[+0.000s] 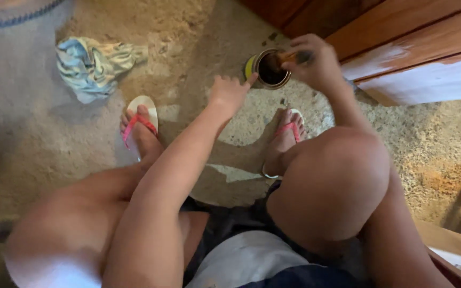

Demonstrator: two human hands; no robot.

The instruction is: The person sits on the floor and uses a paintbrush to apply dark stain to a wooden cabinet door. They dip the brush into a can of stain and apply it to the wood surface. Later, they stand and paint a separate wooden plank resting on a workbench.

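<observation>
Left hand (229, 93), fingers spread open, steadies the tin can (269, 68) of dark stain standing on the concrete floor (38, 144); our right hand (311, 63), closed around a brush handle (294, 55), works at its mouth. We should brace the rim firmly and dip shallow.

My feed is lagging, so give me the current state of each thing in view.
Can: open, upright on the floor, dark liquid inside.
Left hand: fingertips touching the can's rim.
Right hand: closed on a brush handle over the can.
Rag: crumpled on the floor.
Wooden panel: partly whitish.
</observation>
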